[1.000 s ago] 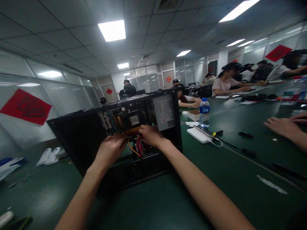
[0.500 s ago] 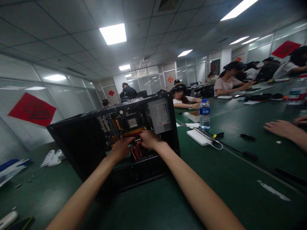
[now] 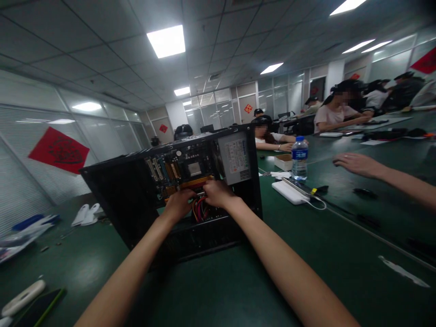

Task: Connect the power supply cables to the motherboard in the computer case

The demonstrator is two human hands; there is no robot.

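Note:
An open black computer case [image 3: 204, 247] stands on the green table, its inside facing me. The motherboard [image 3: 180, 164] shows in the upper part, with the grey power supply [image 3: 234, 156] at upper right. My left hand [image 3: 180, 202] and my right hand [image 3: 218, 193] both reach in at the board's lower edge, fingers curled toward each other. Between the fingertips is the pale plug of a power cable, largely covered by them. Its red, yellow and black wires [image 3: 200, 210] hang just under the hands.
Right of the case are a water bottle [image 3: 299, 159], a white power bank [image 3: 289, 191] with a cable, and a small box [image 3: 283, 162]. A co-worker's hand [image 3: 361, 164] extends over the table. A phone [image 3: 39, 309] and white gloves [image 3: 85, 215] lie at left.
The view has shifted, so the case appears slightly farther right. Both my hands keep their place at the plug. At right, the co-worker's hand has moved farther out across the table.

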